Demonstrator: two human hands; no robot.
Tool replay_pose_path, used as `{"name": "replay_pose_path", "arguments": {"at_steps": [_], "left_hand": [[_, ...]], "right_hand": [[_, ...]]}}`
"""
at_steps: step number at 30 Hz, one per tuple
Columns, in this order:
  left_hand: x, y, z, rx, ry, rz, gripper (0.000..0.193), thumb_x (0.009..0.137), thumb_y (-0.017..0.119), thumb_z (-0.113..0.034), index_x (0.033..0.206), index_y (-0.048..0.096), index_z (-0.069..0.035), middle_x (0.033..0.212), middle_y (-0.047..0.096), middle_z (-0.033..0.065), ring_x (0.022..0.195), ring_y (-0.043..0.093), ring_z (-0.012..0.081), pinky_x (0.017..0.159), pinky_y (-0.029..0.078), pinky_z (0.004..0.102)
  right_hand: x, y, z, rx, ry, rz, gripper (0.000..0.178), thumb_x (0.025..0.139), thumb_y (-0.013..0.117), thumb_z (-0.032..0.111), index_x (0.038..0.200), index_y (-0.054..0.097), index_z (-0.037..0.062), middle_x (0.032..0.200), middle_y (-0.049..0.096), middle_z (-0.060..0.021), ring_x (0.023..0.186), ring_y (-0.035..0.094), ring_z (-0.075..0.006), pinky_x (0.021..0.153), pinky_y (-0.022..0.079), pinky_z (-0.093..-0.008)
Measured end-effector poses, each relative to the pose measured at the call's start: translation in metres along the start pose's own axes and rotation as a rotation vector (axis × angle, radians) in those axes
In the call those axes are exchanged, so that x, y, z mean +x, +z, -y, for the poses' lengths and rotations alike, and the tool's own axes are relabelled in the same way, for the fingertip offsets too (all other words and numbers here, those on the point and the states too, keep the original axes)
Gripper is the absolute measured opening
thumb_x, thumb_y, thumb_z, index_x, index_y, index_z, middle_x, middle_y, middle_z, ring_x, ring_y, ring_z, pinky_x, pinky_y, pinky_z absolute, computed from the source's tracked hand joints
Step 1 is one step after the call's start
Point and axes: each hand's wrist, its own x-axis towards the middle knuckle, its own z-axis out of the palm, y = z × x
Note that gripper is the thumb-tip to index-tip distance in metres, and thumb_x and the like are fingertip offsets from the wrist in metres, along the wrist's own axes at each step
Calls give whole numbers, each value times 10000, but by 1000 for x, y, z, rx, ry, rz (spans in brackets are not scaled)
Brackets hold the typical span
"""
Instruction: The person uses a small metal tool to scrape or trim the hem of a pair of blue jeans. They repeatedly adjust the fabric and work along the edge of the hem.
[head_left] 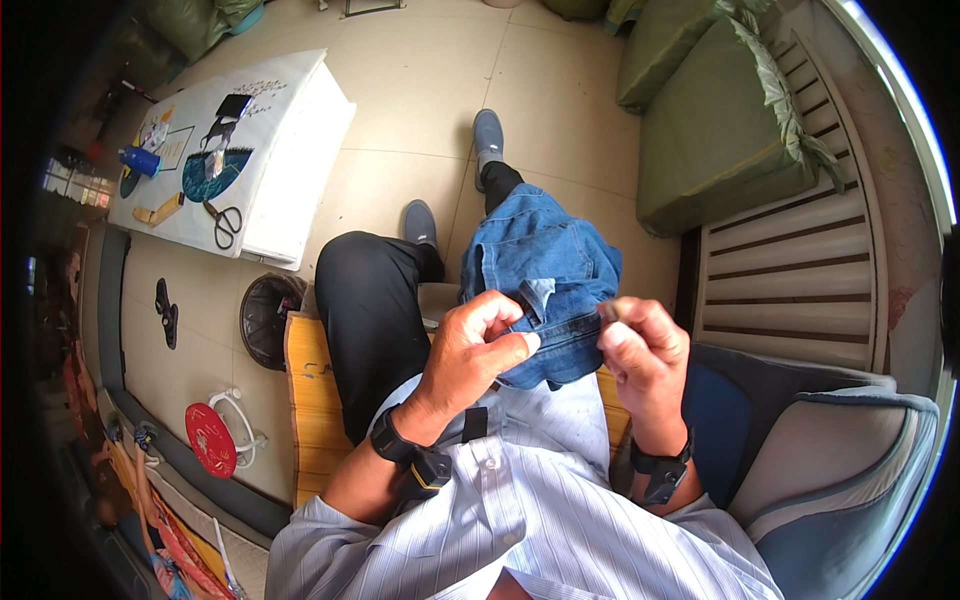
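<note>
A blue denim garment (540,245) lies bunched over my right thigh and lap, with a lighter folded flap (537,295) standing up near a thick seam. On its left edge my left hand (480,345) is closed, thumb and forefinger pinching the cloth by the flap. My right hand (645,350) is raised at the garment's right side, thumb and forefinger pressed together. Whatever sits in that pinch is too small to name. Dark bands with small devices circle both wrists.
Scissors (225,225), a blue bottle (139,160) and small items lie on a white table (290,170) at far left. A waste bin (265,325) and red round stool (210,440) stand left. Green-covered bundles (725,130) and a slatted bench (790,290) are right.
</note>
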Motion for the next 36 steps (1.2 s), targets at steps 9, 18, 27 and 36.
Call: {"name": "replay_pose_path", "arguments": {"at_steps": [9, 18, 27, 36], "left_hand": [[4, -18, 7, -259, -34, -55, 95, 969, 683, -108, 929, 647, -30, 822, 588, -50, 735, 498, 28, 678, 410, 222], [8, -36, 14, -269, -103, -26, 241, 1039, 683, -282, 992, 688, -46, 855, 656, 16, 731, 578, 79, 689, 476, 249], [6, -24, 29, 170, -253, 226, 248, 951, 819, -170, 1043, 660, -3, 851, 673, 13, 768, 630, 72, 666, 521, 240], [-31, -32, 15, 420, 281, -52, 120, 896, 719, 71, 945, 650, -15, 836, 644, 26, 702, 620, 78, 609, 493, 253]], "right_hand": [[5, -21, -21, 209, 188, -196, 341, 868, 802, 34, 1179, 672, -13, 944, 658, -26, 605, 508, -11, 488, 381, -174], [0, -9, -56, -16, 130, 94, 579, 772, 944, 116, 1285, 687, 39, 1251, 643, -46, 1064, 601, -100, 831, 501, -248], [-6, -15, -57, 161, 330, -78, 220, 924, 774, 77, 1108, 684, -1, 950, 728, -51, 517, 423, 8, 434, 317, -182], [-26, -47, -74, -28, 420, 40, 114, 929, 800, 56, 1007, 723, 22, 792, 674, 9, 527, 428, -15, 459, 310, -210]]}}
